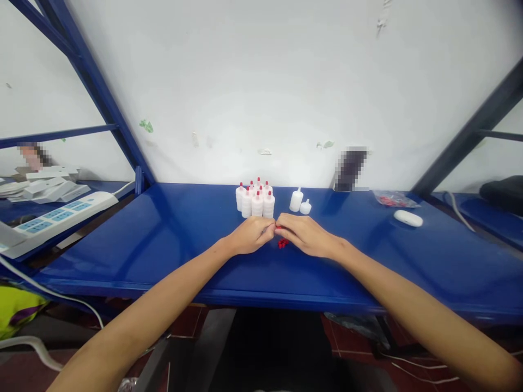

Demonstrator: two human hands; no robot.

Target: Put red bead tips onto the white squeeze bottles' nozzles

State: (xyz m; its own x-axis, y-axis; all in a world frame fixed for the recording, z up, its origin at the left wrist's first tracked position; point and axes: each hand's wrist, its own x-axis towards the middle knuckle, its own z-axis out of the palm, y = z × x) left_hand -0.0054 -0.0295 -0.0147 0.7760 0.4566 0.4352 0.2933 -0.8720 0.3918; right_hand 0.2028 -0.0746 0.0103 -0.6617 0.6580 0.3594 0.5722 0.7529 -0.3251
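My left hand [253,235] and my right hand [309,234] meet above the middle of the blue table [171,228], fingertips pinched together. A bit of red, a small cap [278,227], shows at the fingertips of my right hand. What my left fingers pinch is mostly hidden. Just below the hands lies a small pile of red caps [283,243]. Behind my left hand stands a cluster of white squeeze bottles [257,206] with red-tipped nozzles. To their right are a white bottle [296,200] with a bare nozzle and a shorter white nozzle top [305,207].
At the right are a clear bag of red pieces [395,199] and a white oval case [408,218]. A pixelated dark object [350,169] leans on the wall. Blue frame posts [110,103] flank the table. A power strip [61,218] and white boxes [53,185] lie left.
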